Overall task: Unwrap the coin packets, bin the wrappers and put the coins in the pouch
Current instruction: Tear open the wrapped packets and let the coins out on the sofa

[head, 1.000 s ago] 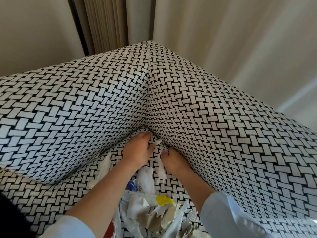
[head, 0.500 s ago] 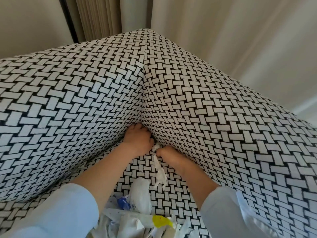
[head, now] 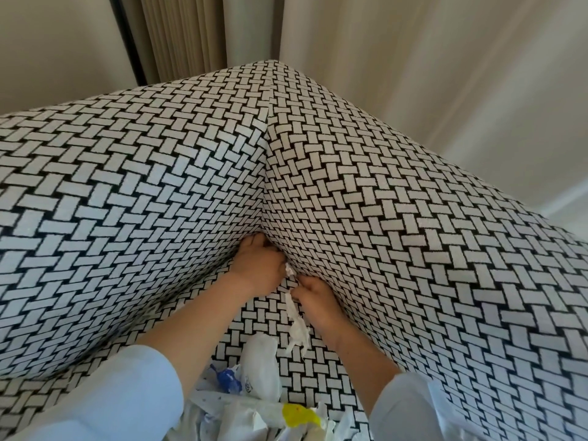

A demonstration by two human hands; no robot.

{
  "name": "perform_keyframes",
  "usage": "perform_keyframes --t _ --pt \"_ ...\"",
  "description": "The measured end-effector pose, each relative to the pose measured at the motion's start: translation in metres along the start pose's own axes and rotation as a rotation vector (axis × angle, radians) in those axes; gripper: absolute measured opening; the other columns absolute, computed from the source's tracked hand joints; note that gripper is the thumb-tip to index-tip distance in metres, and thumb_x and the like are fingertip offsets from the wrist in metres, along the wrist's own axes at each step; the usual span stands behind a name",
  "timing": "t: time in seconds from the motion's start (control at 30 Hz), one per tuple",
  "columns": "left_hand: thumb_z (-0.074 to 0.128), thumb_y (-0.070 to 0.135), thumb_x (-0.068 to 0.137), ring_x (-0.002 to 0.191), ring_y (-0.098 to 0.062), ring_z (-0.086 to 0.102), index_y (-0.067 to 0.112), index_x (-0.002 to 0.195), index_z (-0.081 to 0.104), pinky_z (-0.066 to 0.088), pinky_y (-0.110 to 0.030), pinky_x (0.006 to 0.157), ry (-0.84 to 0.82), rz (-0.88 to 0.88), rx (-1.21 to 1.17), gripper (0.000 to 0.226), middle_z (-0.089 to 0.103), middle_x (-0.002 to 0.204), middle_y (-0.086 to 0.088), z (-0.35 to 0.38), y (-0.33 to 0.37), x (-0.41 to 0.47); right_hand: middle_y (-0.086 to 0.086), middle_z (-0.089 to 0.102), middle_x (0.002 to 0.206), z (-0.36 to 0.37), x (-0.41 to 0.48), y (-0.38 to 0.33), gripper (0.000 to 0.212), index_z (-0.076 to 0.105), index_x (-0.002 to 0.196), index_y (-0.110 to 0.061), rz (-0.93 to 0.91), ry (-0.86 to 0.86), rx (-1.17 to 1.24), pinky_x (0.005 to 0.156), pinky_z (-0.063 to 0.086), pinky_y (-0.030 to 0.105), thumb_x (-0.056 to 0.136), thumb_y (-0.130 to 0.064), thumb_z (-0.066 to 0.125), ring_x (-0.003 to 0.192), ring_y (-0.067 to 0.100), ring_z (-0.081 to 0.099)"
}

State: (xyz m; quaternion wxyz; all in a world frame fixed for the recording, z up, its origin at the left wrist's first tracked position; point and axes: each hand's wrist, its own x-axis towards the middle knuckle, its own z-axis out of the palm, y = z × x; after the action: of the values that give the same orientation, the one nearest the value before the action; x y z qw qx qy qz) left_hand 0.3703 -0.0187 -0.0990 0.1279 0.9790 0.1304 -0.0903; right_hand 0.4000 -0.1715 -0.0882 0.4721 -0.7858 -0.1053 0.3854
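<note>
**Head view**

- Progress: a heap of torn white paper and plastic wrappers (head: 251,409), with one blue-printed scrap (head: 226,377) and one yellow patch (head: 299,415), lies on the seat at the bottom edge. Judged from this, several packets are already opened, but their wrappers are not yet binned.
- No bin, pouch or loose coin is in frame, so how many coins have been pouched cannot be told.
- Step in hand, as judged: one more packet is being opened or cleared, in the inner corner of the black-and-white basket-weave upholstered sofa (head: 159,186).
- Task item: a long, crumpled white paper wrapper strip (head: 297,329) hangs between the two hands. Its lower end trails toward the heap, just beside the right wrist.
- Right hand (head: 315,300): fingers curled, pinching the strip near its upper part.
- Left hand (head: 259,268): fingers curled and tucked into the sofa corner. The strip's top end touches its thumb side, but the fingertips are hidden, so a grip cannot be confirmed.
- Remaining: finish this packet, pouch the coins and bin the whole heap.
</note>
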Motion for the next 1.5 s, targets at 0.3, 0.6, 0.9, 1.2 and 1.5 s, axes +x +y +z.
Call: perform_keyframes --t 0.3,0.6,0.9,1.2,1.5 --pt "0.035 0.032 0.098 0.117 -0.022 0.037 0.021 0.108 0.069 0.021 -0.036 0.106 0.112 0.025 -0.087 0.037 0.064 0.119 0.006 0.010 -0.004 -0.001 0.001 0.075 0.099 -0.001 -0.001 0.006 0.039 0.069 0.093 -0.039 -0.056 -0.007 0.112 0.080 0.054 0.036 0.089 -0.006 0.050 0.086 0.016 0.065" --pt "0.048 0.023 0.094 0.106 -0.021 0.044 0.016 0.094 0.073 0.029 -0.033 0.098 0.290 0.059 -0.263 0.026 0.068 0.101 0.005 0.013 -0.005 -0.007 -0.004 0.075 0.099 0.000 0.001 0.015 0.044 0.073 0.102 -0.040 -0.145 0.000 0.183 0.086 0.053 0.031 0.089 -0.003 0.052 0.089 0.013 0.066" --pt "0.041 0.029 0.086 0.084 -0.020 0.059 0.013 0.083 0.074 0.050 -0.037 0.075 0.369 0.053 -0.384 0.037 0.069 0.088 -0.001 0.008 0.005 -0.025 -0.012 0.074 0.103 0.003 0.001 0.017 0.045 0.073 0.099 -0.039 -0.206 0.058 0.285 0.087 0.054 0.022 0.088 0.002 0.057 0.098 0.007 0.068" --pt "0.060 0.035 0.093 0.102 -0.018 0.062 0.020 0.098 0.077 0.049 -0.029 0.089 0.434 -0.042 -0.592 0.023 0.072 0.104 -0.002 0.017 0.018 -0.056 -0.018 0.074 0.083 0.006 -0.020 0.019 0.035 0.070 0.118 -0.021 -0.309 0.190 0.103 0.068 0.056 0.027 0.092 -0.001 0.059 0.071 0.012 0.067" --pt "0.058 0.040 0.083 0.102 -0.009 0.065 0.021 0.077 0.076 0.053 -0.031 0.081 0.290 -0.175 -0.797 0.027 0.071 0.114 0.004 0.007 0.024 -0.110 0.003 0.076 0.099 0.001 -0.069 0.015 0.040 0.078 0.073 -0.027 -0.227 0.094 0.057 0.094 0.049 0.026 0.088 0.002 0.055 0.119 0.016 0.060"
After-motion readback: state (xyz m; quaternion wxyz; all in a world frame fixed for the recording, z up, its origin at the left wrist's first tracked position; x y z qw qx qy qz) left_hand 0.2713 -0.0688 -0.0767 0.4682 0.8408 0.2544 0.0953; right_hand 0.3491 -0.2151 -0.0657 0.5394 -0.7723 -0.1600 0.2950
